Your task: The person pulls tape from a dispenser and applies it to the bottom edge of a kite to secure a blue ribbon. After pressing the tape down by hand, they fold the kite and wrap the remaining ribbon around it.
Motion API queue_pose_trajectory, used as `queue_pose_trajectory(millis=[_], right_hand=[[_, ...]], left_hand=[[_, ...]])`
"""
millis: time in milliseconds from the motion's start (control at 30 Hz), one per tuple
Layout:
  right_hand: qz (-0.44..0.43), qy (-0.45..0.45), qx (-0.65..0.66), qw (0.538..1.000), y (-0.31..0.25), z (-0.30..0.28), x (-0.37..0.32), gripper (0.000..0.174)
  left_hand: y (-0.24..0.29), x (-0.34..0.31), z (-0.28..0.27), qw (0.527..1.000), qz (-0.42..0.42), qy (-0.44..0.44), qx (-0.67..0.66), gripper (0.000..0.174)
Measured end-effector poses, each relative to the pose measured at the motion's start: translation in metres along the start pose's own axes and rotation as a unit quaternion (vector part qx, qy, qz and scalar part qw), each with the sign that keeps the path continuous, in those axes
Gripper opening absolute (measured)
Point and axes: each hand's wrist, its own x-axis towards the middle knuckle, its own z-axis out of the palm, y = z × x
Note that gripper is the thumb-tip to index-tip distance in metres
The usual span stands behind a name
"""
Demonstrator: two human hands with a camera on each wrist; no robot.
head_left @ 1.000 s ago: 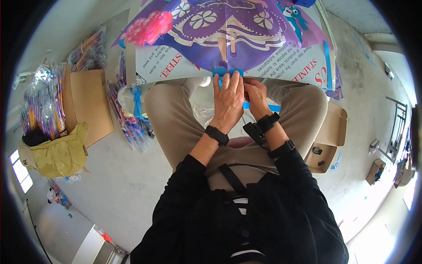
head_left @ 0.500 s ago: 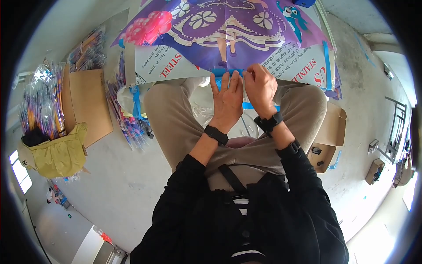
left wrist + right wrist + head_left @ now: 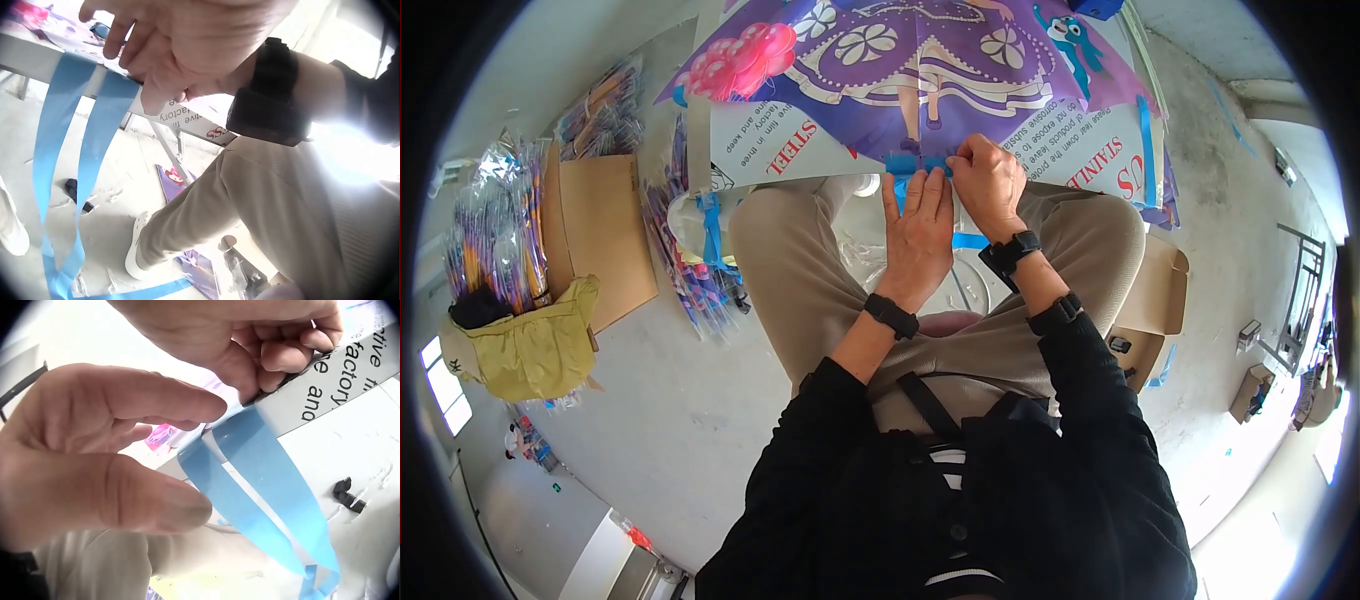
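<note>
A purple sheet (image 3: 1000, 90), pointed like a kite and printed with a dress and feet, lies on a white board (image 3: 755, 150). Blue ribbon (image 3: 269, 462) is at its near tip, two strips hanging over the board's edge. My left hand (image 3: 915, 240) rests there palm down, its straight fingertips at the ribbon. In the right wrist view that left hand (image 3: 94, 419) shows a gap between thumb and fingers. My right hand (image 3: 992, 190) is beside it, fingers curled in, tips right at the ribbon's right end; what they hold is hidden. In the left wrist view, my left hand mostly hides the right.
My knees are under the board's edge. A cardboard sheet (image 3: 605, 240), plastic-wrapped bundles (image 3: 500, 215) and a yellow-green cloth (image 3: 530, 345) are at the left. An open carton (image 3: 1155, 290) lies on the floor at the right. A black scrap (image 3: 349, 495) lies on the floor below.
My right hand has moved from against the left hand's fingers, below the board's edge, up and rightward beside the sheet's tip. The left hand stays nearly still, its fingertips slightly lower.
</note>
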Motion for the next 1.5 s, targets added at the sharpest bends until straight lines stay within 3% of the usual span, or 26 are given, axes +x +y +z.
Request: queue_pose_trajectory(millis=[1033,1500], right_hand=[[0.018,-0.006,0.024,1.0,0.001,-0.001,0.003,0.013],[0.011,0.004,0.034,0.999,0.003,0.001,0.002,0.011]], left_hand=[[0.002,0.011,0.004,0.999,-0.018,0.024,0.031,0.043],[0.002,0.009,0.005,0.999,-0.019,0.009,0.039,0.044]])
